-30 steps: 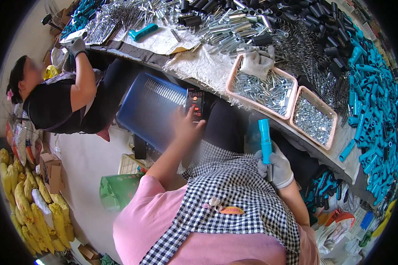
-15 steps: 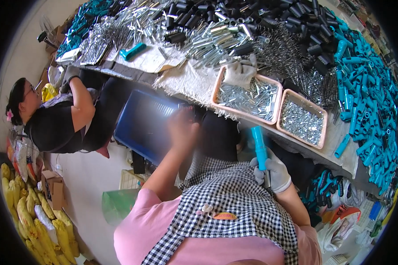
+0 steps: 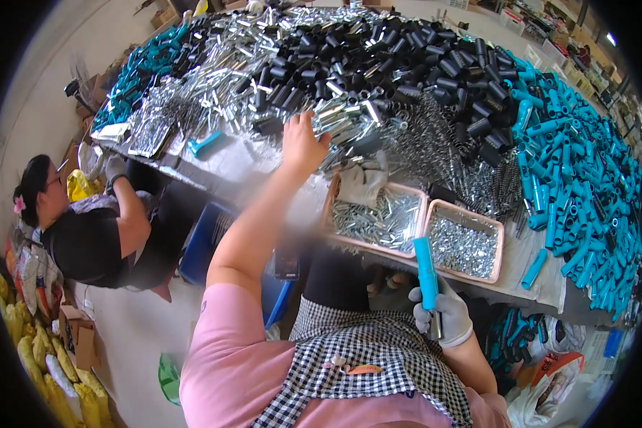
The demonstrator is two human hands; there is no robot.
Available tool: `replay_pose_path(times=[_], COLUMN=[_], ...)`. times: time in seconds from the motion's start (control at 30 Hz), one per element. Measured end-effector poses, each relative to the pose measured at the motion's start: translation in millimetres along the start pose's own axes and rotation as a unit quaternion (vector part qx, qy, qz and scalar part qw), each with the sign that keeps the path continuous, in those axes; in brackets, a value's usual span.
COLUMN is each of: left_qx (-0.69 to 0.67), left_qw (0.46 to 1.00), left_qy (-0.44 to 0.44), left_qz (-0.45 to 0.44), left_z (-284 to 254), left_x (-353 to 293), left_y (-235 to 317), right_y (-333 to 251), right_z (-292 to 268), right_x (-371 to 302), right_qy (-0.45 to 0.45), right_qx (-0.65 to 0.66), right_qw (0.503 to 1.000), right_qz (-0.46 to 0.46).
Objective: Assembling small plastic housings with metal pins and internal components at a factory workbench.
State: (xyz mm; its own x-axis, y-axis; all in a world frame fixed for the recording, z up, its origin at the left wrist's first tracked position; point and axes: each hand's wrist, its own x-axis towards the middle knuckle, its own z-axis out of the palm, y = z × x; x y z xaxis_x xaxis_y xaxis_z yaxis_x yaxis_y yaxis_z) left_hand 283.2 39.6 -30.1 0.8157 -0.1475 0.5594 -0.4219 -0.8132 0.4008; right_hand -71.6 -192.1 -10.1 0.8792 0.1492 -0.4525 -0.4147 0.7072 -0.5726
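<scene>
My bare left hand (image 3: 304, 146) reaches over the bench to the edge of a heap of silver metal tubes (image 3: 339, 121). Its thumb stands apart from the bent fingers, and nothing shows between them. A short black sleeve (image 3: 267, 126) lies beside it. In front of my apron, my gloved right hand (image 3: 449, 316) is closed around a teal plastic tool handle (image 3: 426, 271), held nearly upright. A metal rod (image 3: 436, 328) sticks out below the handle. Just beyond that hand are a pink-rimmed tray of small metal pins (image 3: 385, 220) and another of tiny shiny metal parts (image 3: 464, 246).
Black sleeves (image 3: 406, 53), dark springs (image 3: 442, 139) and teal handles (image 3: 585, 192) heap the bench. A glove (image 3: 364, 184) lies on the pin tray. Below the bench edge sits a blue bin (image 3: 207, 239). A seated co-worker (image 3: 85, 242) is at the left.
My left hand has moved from over the blue bin up to the metal tubes. My right hand still holds the teal handle. The view has shifted, showing more of the bench.
</scene>
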Motion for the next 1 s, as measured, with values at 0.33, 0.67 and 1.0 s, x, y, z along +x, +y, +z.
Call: replay_pose_path(times=[0.33, 0.67, 1.0], left_qx=[0.017, -0.795, -0.848], left_qw=[0.937, 0.509, 0.358], left_qy=[-0.335, -0.278, -0.364], left_qz=[0.097, -0.176, -0.146], left_z=[22.9, -0.7, -50.2], left_x=[42.2, 0.8, -77.2], left_y=[66.4, 67.4, 129.9], right_y=[-18.9, -6.0, 11.2], right_z=[-18.6, -15.6, -2.4], right_x=[9.9, -5.6, -32.2], right_qy=[-0.033, -0.085, -0.187], right_qx=[0.086, 0.109, 0.125], right_qw=[0.994, 0.99, 0.974], right_qz=[-0.051, -0.008, 0.001])
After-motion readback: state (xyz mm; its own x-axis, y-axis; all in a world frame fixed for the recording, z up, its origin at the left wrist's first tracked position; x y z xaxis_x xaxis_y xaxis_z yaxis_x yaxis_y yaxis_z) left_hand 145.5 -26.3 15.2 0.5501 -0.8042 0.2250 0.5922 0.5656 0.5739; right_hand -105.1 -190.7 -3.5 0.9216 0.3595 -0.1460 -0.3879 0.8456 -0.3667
